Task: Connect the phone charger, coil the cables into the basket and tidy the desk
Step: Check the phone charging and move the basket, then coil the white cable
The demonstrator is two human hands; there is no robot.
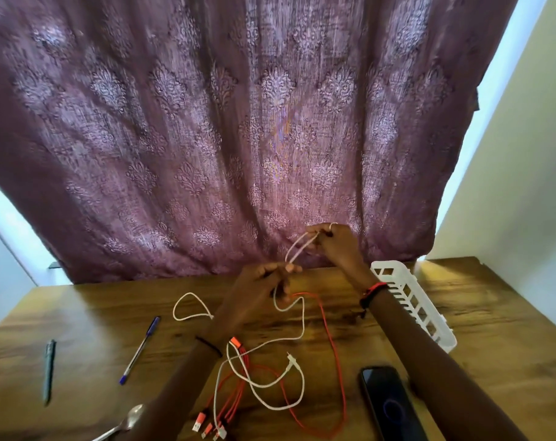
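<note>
**knotty:** Wooden counter (79,313), total cable soup lol. What step is this?

**plugz:** Coiling, I reckon. From the near edge: a spoon (130,418) sits front left, with a bunch of red and white plugs (210,428) beside it. The phone (389,405) lies flat front right with a faint ring glowing on its screen. No lead visibly reaches it, but its near end runs out of view. So I can't tell if the charger bit is sorted.

**knotty:** and further in?

**plugz:** On the left are a dark pen (49,370) and a blue pen (140,350). A short white cable (190,294) is curled near the left forearm. Both hands are raised over the middle. The left hand (257,284) has its fingers pinched on the white cable (303,319). The right hand (337,246), a bit farther back, has its fingers curled round a small loop of that same cable. The rest trails down and snakes across the red cable (337,361) on the counter.

**knotty:** so what's next?

**plugz:** My guess is more loops. That tail is tangled with the red one and another white lead, though. It'll probably drag them along unless it's teased free first. Then the coil goes in the white basket (410,303), far right, just past the right wrist. The arm is between hand and basket, so it's a reach-around. Behind everything hangs the patterned curtain (238,122).
</note>
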